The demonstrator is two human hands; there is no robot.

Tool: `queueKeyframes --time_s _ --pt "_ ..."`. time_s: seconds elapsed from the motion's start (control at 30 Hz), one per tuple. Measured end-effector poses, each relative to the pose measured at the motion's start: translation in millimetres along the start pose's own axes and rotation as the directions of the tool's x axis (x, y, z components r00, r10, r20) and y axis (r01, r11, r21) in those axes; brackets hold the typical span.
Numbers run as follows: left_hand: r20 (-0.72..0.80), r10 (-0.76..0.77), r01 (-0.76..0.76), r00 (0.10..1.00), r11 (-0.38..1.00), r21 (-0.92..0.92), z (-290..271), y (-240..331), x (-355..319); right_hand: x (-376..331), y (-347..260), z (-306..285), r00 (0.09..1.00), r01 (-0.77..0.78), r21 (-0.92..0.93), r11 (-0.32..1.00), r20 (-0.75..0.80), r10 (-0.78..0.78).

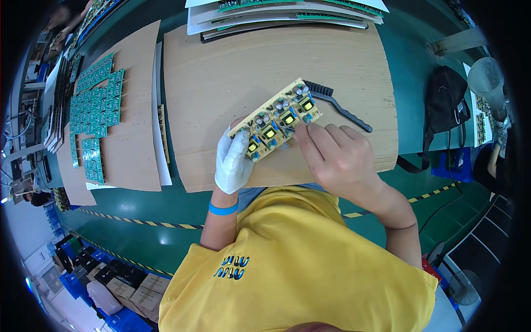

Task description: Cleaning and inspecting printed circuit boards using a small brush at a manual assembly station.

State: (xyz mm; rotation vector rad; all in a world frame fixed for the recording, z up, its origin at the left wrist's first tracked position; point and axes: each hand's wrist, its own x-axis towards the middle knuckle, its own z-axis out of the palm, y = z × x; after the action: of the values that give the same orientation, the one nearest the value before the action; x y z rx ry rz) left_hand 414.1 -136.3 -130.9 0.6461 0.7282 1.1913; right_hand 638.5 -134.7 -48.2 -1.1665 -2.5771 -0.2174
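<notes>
A tan circuit board panel (263, 114) is held tilted above the cardboard, its right end higher than its left. Rows of yellow-topped transformers, round capacitors and small blue parts stand on it. My left hand (233, 164), in a white glove with a blue band at the wrist, grips the panel's left end. At the panel's lower right edge, my bare right hand (337, 155) has its fingers pinched together close to the components. Whatever lies between those fingertips is too small to make out. A black brush (345, 110) rests just beyond the panel's right end, its bristles partly behind it.
Under my hands lies a cardboard sheet (204, 72) on a green bench. Green circuit boards (97, 105) cover another cardboard sheet to the left. Stacked trays of boards (282, 16) stand at the far edge. A black bag (447, 102) and a clear cup-shaped thing (487, 77) are on the right.
</notes>
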Motion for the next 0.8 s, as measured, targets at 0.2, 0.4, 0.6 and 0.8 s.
queueKeyframes --time_s 0.2,0.4,0.6,0.8 --pt "-0.018 -0.004 0.004 1.000 1.000 0.004 1.8 1.5 -0.2 1.8 0.1 3.1 1.000 0.005 -0.025 1.000 -0.027 -0.005" --pt "-0.021 -0.019 0.020 1.000 0.999 0.037 3.6 2.9 0.4 3.5 1.8 3.6 0.999 0.028 -0.037 0.999 -0.032 -0.029" --pt "-0.051 -0.028 0.031 0.998 0.998 0.062 1.4 1.0 0.4 3.7 2.1 5.0 0.997 0.058 -0.075 0.996 -0.055 -0.062" --pt "-0.058 -0.031 0.035 0.998 0.997 0.064 2.9 1.1 1.3 4.4 1.7 3.7 0.997 0.053 -0.071 0.996 -0.043 -0.057"
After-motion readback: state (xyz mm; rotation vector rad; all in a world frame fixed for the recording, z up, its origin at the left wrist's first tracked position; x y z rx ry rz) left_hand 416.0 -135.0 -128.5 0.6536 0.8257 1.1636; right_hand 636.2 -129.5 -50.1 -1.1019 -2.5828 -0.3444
